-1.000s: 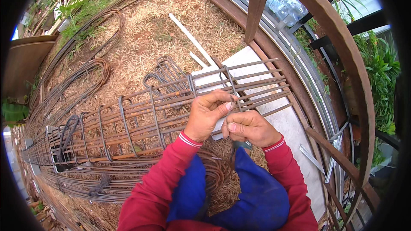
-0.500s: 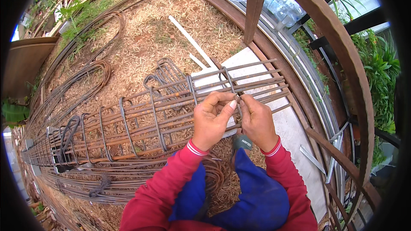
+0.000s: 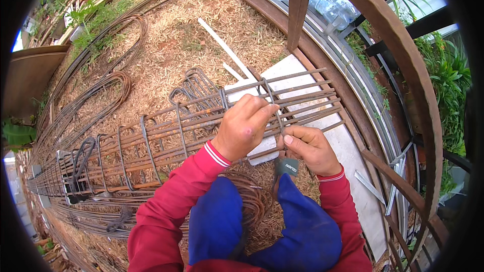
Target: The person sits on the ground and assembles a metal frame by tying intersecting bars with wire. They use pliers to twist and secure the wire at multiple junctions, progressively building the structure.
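Observation:
A long rebar cage (image 3: 166,141) of rusty bars lies in front of me, its bar ends pointing right. Near that end a square steel stirrup (image 3: 268,89) goes around the bars. My left hand (image 3: 244,127) is over the cage, back upward, fingers closed and their tips at the stirrup; whatever they pinch is hidden. Lower on the same stirrup, the thumb and forefinger of my right hand (image 3: 313,151) pinch its near side. Left of my left hand, another stirrup (image 3: 224,98) sits around the bars.
Loose bent stirrups (image 3: 199,83) lie behind the cage. Coiled rods (image 3: 113,85) spread on the straw-covered ground at left. A pale board (image 3: 348,181) lies under the bar ends. A curved rusty metal frame (image 3: 428,106) rises at right. More coiled rod (image 3: 252,204) is between my legs.
My hands have come apart from where they met at the stirrup. The left moved up-left and turned its back upward; the right moved down and slightly right.

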